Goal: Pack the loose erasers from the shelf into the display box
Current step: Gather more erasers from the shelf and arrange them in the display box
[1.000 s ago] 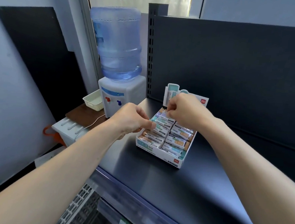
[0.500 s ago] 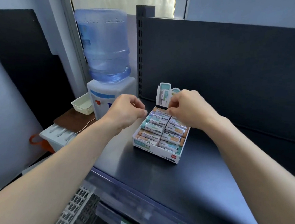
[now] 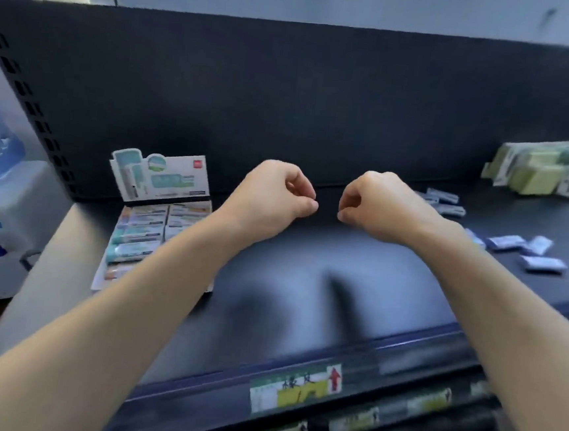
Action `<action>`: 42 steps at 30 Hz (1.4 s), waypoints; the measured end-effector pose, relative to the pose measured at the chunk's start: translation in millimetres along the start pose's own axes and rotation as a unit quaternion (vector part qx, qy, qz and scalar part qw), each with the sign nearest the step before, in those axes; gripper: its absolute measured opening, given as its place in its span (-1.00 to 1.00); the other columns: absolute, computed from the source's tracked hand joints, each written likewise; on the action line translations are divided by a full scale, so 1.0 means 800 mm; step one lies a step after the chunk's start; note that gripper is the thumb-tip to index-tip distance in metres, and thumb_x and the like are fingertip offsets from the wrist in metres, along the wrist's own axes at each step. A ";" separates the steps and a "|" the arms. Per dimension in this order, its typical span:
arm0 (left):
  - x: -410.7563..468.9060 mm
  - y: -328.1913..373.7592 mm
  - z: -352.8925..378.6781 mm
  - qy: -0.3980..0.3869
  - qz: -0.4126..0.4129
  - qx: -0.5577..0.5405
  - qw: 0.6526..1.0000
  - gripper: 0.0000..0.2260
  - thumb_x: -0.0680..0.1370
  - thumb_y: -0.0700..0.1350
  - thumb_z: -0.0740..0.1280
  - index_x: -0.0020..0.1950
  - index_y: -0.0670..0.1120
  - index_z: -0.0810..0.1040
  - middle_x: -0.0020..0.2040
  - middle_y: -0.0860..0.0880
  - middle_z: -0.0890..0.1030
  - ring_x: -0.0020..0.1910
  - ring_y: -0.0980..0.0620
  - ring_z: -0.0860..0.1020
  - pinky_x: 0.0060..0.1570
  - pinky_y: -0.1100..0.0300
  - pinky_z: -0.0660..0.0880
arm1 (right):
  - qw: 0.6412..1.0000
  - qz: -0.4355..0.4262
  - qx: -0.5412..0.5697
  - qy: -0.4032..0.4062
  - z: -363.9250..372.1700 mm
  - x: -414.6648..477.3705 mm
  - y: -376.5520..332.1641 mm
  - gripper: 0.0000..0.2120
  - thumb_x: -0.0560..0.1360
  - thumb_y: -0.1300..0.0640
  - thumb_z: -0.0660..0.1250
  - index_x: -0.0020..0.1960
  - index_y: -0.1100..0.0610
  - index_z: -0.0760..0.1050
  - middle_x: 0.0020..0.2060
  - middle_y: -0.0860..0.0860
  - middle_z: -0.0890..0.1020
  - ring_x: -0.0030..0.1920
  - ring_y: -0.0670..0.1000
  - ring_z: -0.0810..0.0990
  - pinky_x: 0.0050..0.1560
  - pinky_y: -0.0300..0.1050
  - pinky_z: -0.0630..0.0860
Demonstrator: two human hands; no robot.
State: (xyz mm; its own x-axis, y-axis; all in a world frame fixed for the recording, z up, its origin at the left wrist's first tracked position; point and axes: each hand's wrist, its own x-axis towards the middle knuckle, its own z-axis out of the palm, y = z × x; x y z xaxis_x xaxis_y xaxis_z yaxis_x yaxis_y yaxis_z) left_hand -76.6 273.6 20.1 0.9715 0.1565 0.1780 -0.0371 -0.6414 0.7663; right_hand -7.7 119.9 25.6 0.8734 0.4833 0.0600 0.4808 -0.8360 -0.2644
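Both hands have left the display box (image 3: pixel 176 180) and swung out to the middle of the shelf (image 3: pixel 305 279), and the view has turned rightward with them, so the box now sits near the shelf's left end instead of under the fingers. The left hand (image 3: pixel 271 193) and the right hand (image 3: pixel 383 206) hover side by side above the shelf's back edge, apart from each other and touching nothing.

The packed erasers (image 3: pixel 144 234) lie in neat rows inside the box, which looks close to full. The loose erasers (image 3: pixel 540 263) are scattered towards the right end of the shelf, some just beyond the right wrist. A pile of greenish packs (image 3: pixel 541 169) sits at the back right corner (the blur makes it hard to say what they are).

The likely trouble from here is a hasty grab. The loose pieces are small and slick-wrapped, and a sweeping reach could nudge some towards the shelf's front edge and off it, past the price label (image 3: pixel 295 388). A forearm crossing back to the left could also clip the box's upright card and shift the rows.

The left fingers (image 3: pixel 300 191) are curled in with the thumb tip meeting the forefinger, and the right fingers (image 3: pixel 349 200) are curled the same way. Nothing shows between them, so both hands look clenched and empty.
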 end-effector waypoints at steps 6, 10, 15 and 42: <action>0.028 0.052 0.079 -0.123 0.051 0.008 0.991 -0.96 0.47 -0.16 0.40 -0.12 -0.11 0.62 -0.34 0.04 0.53 -0.42 0.13 0.43 -0.54 0.40 0.33 | 0.988 0.143 -0.032 0.040 -0.032 -0.054 0.106 -0.87 0.42 0.22 0.33 -0.28 0.07 0.58 -0.18 0.12 0.66 -0.16 0.16 0.63 -0.09 -0.03 0.60; 0.044 0.074 0.123 -0.161 0.054 0.021 0.985 -0.99 0.47 -0.18 0.39 -0.15 -0.10 0.61 -0.32 0.03 0.55 -0.38 0.09 0.47 -0.39 0.29 0.40 | 0.977 0.200 -0.035 0.069 -0.054 -0.078 0.168 -0.83 0.42 0.25 0.33 -0.28 0.04 0.57 -0.19 0.10 0.66 -0.16 0.15 0.63 -0.11 -0.02 0.61; 0.066 0.098 0.172 -0.174 0.047 0.040 0.983 -0.96 0.47 -0.18 0.37 -0.13 -0.09 0.62 -0.29 0.02 0.55 -0.34 0.07 0.48 -0.34 0.26 0.41 | 0.971 0.227 -0.031 0.069 -0.066 -0.087 0.231 -0.83 0.45 0.31 0.31 -0.18 0.10 0.62 -0.13 0.11 0.66 -0.11 0.16 0.61 -0.04 0.04 0.61; 0.110 0.148 0.286 -0.155 -0.031 0.232 0.960 -0.86 0.43 -0.21 0.40 -0.07 -0.24 0.66 -0.21 -0.13 0.61 -0.26 -0.02 0.44 -0.38 0.24 0.30 | 0.991 0.083 -0.011 -0.101 -0.057 -0.056 0.348 -0.87 0.37 0.17 0.47 -0.14 0.04 0.55 -0.20 0.00 0.61 -0.11 0.09 0.61 -0.10 -0.11 0.53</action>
State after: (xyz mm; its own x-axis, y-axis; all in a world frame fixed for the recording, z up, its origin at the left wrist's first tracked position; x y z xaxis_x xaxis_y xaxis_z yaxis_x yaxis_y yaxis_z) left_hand 57.9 39.7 -14.9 0.9941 0.0214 -0.1060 0.0623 -0.9144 0.4000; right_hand 90.3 -146.6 -7.0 0.9088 0.3780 -0.1768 0.3344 -0.9130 -0.2335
